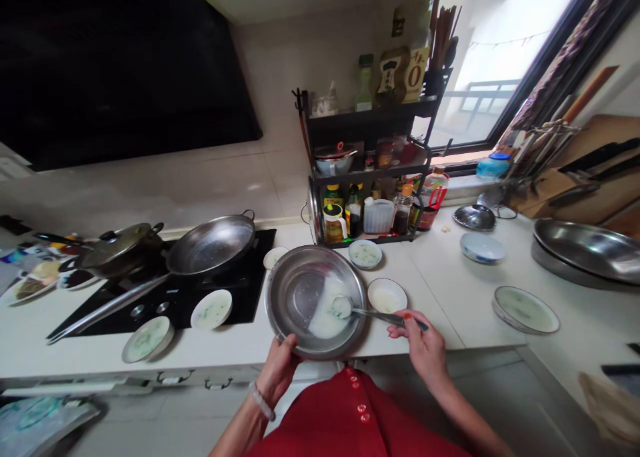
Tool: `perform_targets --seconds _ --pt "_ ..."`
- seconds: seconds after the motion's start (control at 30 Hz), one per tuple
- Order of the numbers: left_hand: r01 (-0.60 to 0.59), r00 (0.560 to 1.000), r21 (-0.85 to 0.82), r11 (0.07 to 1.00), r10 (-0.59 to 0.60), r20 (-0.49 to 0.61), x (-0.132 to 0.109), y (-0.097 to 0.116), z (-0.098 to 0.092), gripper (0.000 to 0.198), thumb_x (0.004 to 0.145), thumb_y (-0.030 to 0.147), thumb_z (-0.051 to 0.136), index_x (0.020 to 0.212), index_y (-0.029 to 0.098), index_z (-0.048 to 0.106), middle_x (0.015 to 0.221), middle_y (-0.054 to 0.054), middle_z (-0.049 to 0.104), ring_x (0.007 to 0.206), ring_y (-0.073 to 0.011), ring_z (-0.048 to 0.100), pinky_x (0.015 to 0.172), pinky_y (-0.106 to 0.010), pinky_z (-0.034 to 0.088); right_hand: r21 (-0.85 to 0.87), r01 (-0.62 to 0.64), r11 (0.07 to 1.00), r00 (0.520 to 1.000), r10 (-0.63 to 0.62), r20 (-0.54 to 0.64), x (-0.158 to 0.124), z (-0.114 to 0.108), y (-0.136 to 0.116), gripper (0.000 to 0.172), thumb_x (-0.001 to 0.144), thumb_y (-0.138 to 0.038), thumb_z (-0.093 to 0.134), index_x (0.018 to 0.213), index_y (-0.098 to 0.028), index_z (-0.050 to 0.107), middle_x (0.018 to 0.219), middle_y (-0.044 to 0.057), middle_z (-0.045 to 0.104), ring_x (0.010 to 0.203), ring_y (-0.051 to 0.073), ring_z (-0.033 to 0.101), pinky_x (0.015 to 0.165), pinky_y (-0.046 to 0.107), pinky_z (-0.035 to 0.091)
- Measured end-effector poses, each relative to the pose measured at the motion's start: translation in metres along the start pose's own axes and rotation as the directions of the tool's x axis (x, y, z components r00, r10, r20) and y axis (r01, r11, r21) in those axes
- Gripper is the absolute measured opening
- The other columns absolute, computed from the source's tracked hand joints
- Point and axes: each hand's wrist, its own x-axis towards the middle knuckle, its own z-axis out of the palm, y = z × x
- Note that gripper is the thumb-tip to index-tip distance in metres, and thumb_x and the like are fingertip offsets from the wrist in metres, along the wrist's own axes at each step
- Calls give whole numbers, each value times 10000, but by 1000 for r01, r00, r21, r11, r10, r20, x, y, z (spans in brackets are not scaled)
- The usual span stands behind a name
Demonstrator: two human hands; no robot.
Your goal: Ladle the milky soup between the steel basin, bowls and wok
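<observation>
A person in a red buttoned top (353, 420) stands at a white counter (450, 310). Before them, at the counter's front edge, is a wide metal basin (295, 294); I cannot tell whether its base is resting there. The left hand (283, 367) grips the near rim, thumb over the edge. The right hand (420, 347) is closed around the handle of a ladle (377, 314), whose cup sits in pale soup (323, 324) pooled at the basin's right near side.

For good ladling, I would keep the rim firmly held and the basin slightly tipped so that the soup gathers deep, sweep low to catch the green bits, and level the cup before lifting.

Counting: one basin, one ladle, two hands. I see seven smaller bowls. Two are at the left, one on the counter (148, 339) and one on the hob's edge (211, 309); one is partly hidden behind the basin (274, 256); two stand just right of it (365, 254) (387, 296); two are farther right, one blue-patterned (483, 249), its contents unclear, and one holding greenish liquid (526, 310). There is one wok (213, 244) and one lidded pot (123, 250) on the black hob (245, 297), and one three-tier rack (367, 174) of bottles.
</observation>
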Motion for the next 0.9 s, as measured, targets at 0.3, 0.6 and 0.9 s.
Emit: perform_targets --seconds 0.3,0.6,0.9 --pt "8 1000 -26 1000 -8 4 5 -2 4 180 656 21 548 775 156 536 590 13 621 490 -96 538 495 -204 456 -15 -53 998 995 52 -86 5 -7 -11 406 827 -603 516 874 -212 614 555 46 684 579 267 713 646 360 569" --pt "20 1000 -40 999 -21 -11 7 -2 4 183 671 3 546 776 152 533 592 13 618 499 -98 549 507 -212 485 -78 79 994 996 -82 -32 1 -9 -9 398 883 -574 474 918 -206 622 572 38 691 602 248 720 654 347 570" --pt "15 1000 -52 999 -14 9 9 -1 4 186 645 7 546 761 152 535 590 18 616 509 -95 551 538 -215 492 21 -57 998 993 59 -99 7 -9 -3 399 830 -579 538 887 -195 627 591 46 689 583 247 713 630 340 574"
